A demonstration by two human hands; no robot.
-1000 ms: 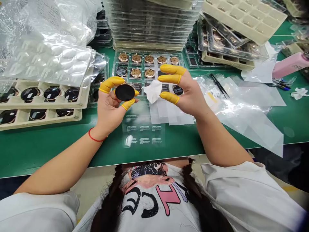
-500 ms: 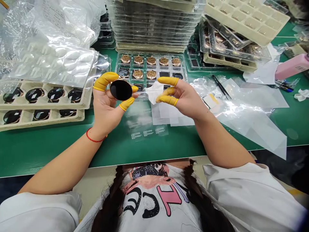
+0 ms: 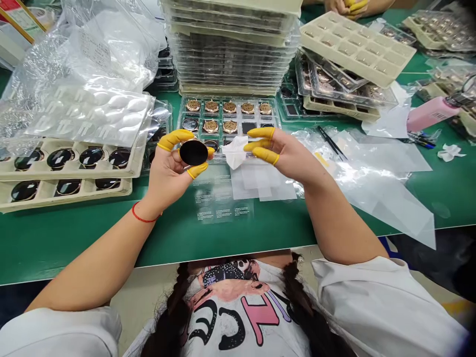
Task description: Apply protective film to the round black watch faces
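Observation:
My left hand [image 3: 169,171], with yellow finger covers on its fingertips, grips a round black disc [image 3: 194,152] by the rim, its dark face turned toward me. To the right, my right hand [image 3: 284,151], also in yellow finger covers, has its thumb and a finger close together at the edge of a crumpled white wipe [image 3: 235,153]; its index finger is stretched out above. Behind both hands lies a clear tray [image 3: 181,111] with gold round pieces [image 3: 211,126] and dark ones. The wipe hides part of that tray's front row.
Tall stacked trays [image 3: 234,54] stand at the back. Cream trays of black discs [image 3: 61,158] and plastic film [image 3: 89,114] are at left. Right hold a pink bottle [image 3: 427,115], black tweezers [image 3: 332,141] and clear sheets [image 3: 397,198]. Another person's hands [image 3: 347,7] show at top.
The view has shifted, so the table items appear lower. The black disc is tilted differently in my left hand. My right thumb has moved slightly back from the wipe's edge.

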